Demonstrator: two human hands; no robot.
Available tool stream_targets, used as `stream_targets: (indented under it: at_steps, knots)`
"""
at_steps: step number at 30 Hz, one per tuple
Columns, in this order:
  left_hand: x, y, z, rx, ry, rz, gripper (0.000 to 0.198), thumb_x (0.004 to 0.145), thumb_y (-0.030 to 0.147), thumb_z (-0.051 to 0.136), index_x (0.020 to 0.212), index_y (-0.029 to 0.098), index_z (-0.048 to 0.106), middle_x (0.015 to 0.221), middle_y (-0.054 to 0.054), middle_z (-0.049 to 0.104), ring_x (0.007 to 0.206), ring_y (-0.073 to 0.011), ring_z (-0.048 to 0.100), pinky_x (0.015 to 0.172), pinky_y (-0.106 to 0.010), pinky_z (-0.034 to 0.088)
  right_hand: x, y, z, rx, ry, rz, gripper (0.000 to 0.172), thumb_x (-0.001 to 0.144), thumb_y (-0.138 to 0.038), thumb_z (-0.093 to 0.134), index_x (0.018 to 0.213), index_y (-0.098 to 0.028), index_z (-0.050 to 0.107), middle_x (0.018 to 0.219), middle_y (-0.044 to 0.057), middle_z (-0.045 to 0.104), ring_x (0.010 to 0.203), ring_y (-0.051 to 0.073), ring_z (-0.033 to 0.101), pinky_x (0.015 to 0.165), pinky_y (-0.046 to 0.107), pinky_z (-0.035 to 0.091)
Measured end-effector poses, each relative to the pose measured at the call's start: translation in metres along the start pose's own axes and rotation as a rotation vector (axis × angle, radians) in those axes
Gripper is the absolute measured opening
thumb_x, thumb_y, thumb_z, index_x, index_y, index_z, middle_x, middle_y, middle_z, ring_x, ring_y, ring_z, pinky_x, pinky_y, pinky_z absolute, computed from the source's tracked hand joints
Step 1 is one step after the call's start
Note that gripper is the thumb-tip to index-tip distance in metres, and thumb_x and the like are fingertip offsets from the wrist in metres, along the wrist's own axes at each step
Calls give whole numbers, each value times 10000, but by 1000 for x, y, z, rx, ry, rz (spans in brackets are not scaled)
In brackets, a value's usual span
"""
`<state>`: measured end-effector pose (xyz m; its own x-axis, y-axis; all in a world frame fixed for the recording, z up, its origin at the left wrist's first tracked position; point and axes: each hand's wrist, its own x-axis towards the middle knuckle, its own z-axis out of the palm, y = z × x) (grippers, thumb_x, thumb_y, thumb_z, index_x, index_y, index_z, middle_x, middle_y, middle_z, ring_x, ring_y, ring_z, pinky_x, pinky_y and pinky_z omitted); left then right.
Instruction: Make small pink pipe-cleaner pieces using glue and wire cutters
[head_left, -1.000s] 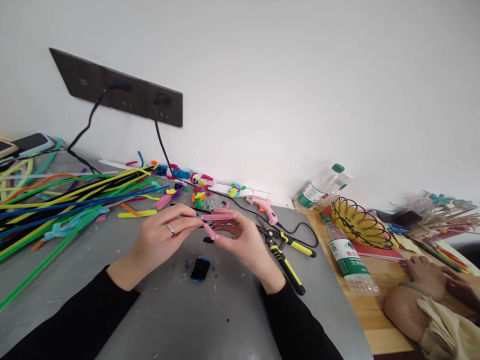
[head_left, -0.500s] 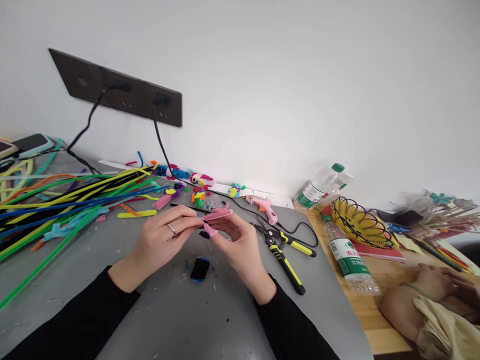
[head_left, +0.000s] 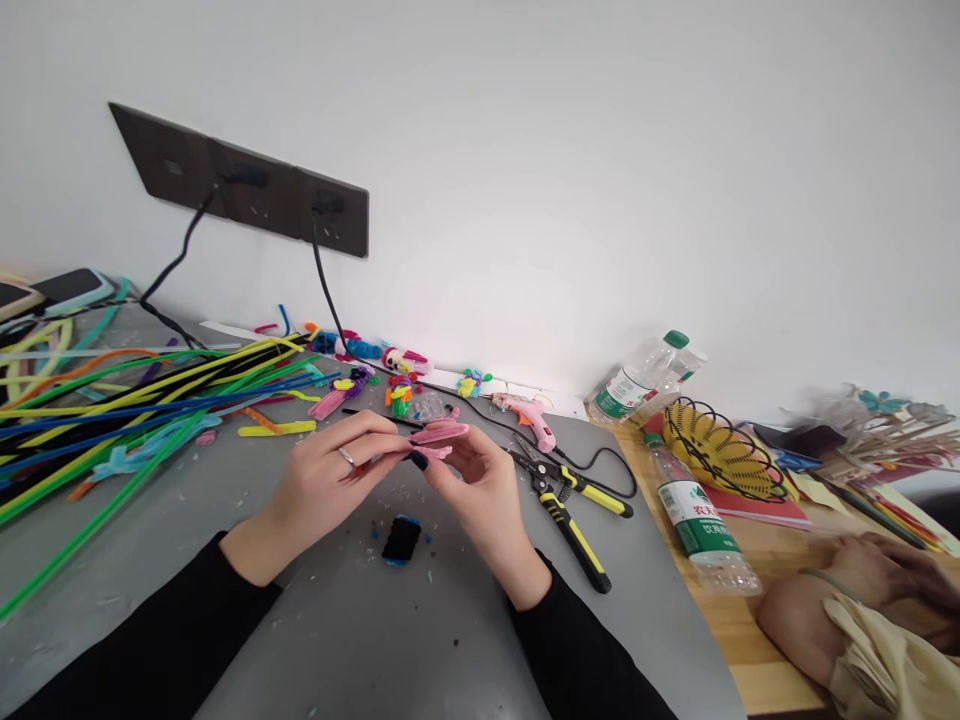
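Observation:
Between both hands, above the grey table mat (head_left: 375,640), is a folded pink pipe cleaner (head_left: 439,433). My left hand (head_left: 330,490), with a ring on one finger, pinches its left end. My right hand (head_left: 476,490) grips the other side between thumb and fingers, and a dark thumbnail shows against the pink. Part of the strip is hidden behind the fingers. On the mat below lies a small black fuzzy block (head_left: 401,540) with blue edges, bits of blue fluff around it. Right of my right hand rest yellow-and-black pliers (head_left: 574,530).
A pink glue gun (head_left: 536,422) with a black cord lies behind my right hand. Pipe cleaners (head_left: 172,400) spread across the left. Small fuzzy figures (head_left: 349,388) line the wall. Right stand water bottles (head_left: 697,515), a yellow basket (head_left: 720,450) and another person's arm (head_left: 817,610).
The pink pipe cleaner's lower part has been drawn closer to its upper part, and my right thumb has pressed in against it. My left hand has barely moved. The view has shifted slightly.

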<state>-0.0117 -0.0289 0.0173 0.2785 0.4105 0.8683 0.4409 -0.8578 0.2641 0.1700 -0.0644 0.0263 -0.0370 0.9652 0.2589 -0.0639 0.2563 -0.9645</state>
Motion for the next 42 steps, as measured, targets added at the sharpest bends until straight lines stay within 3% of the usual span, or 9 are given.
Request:
stream_targets:
  at_steps: [8,13,19,24,33,42]
  knots:
    - [-1,0,1,-27,-4,-20,126,993,170,638,971,258,725,879,7,772,727,-133,724,659,-226,573,0,1,0,3,12,4,207,832,-331,762,1005,-221,738,1029,58,775,988,221,731,920,359,617]
    - [-4,-3,1,-52,-36,-86,48,991,242,665,986,259,710,888,-1,778,624,-120,684,533,-223,542,2,0,-2,7,12,17,271,834,-415,776,1015,-216,741,1038,64,779,988,230,738,938,377,615]
    - [-5,-4,1,-18,3,-103,65,970,272,700,1031,288,685,919,18,768,544,-112,651,603,-285,589,4,-2,-4,51,15,55,377,793,-541,824,972,-216,752,1024,72,796,982,253,749,924,395,613]
    - [-4,-3,1,-55,6,-94,86,968,214,697,1038,263,688,937,16,763,604,-101,672,578,-230,568,5,-3,-5,58,-5,60,326,808,-519,818,935,-222,776,1041,63,789,994,248,733,929,387,603]
    - [-7,-8,4,-213,-124,-245,124,1002,308,655,1008,215,735,937,-43,780,712,-145,725,574,-213,587,5,-4,-5,87,22,9,215,826,-450,820,888,-245,816,1037,57,742,1000,231,687,882,349,590]
    - [-1,-2,2,-290,-166,-374,193,993,337,642,963,209,783,905,-35,796,695,-144,725,545,-190,574,4,-1,-5,147,3,-9,150,844,-387,827,891,-245,829,1019,54,738,929,198,662,850,322,569]
